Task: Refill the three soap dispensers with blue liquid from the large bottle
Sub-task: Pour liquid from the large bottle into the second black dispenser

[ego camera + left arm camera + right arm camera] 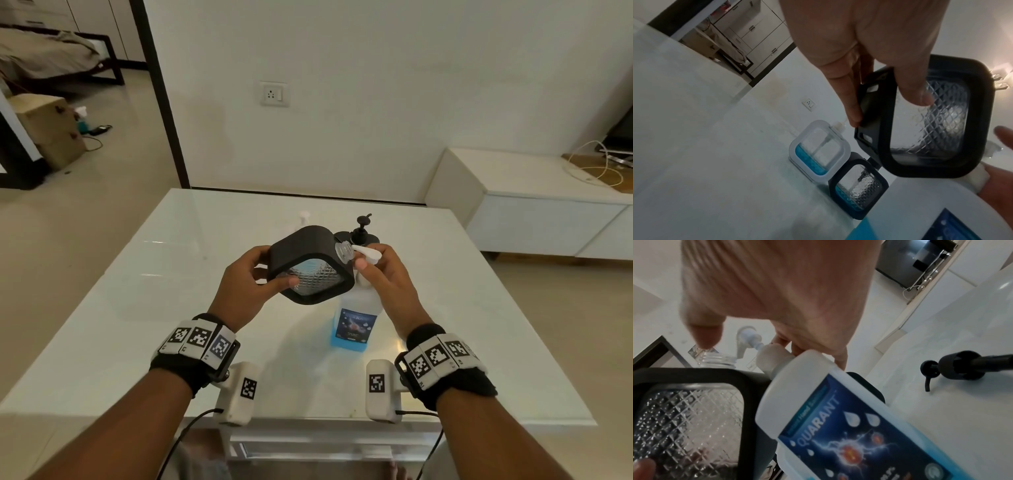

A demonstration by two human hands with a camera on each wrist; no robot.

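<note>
My left hand [255, 274] grips an empty black-framed dispenser [310, 265] with patterned clear glass, tilted in the air, thumb on its front face. Its open clear neck [717, 360] sits right at the white pump nozzle [366, 253] of the large bottle [356, 325], which stands on the table with blue liquid low inside. My right hand [368, 262] holds that pump head between thumb and fingers. Further back stand a white-framed dispenser [818, 151] and a second black-framed dispenser [857, 186], each partly filled with blue.
A loose black pump [957, 368] lies on the white glass table [137, 325] to the right of the bottle. A white low cabinet [534, 205] stands at the right, with a wall and socket [274, 94] behind the table.
</note>
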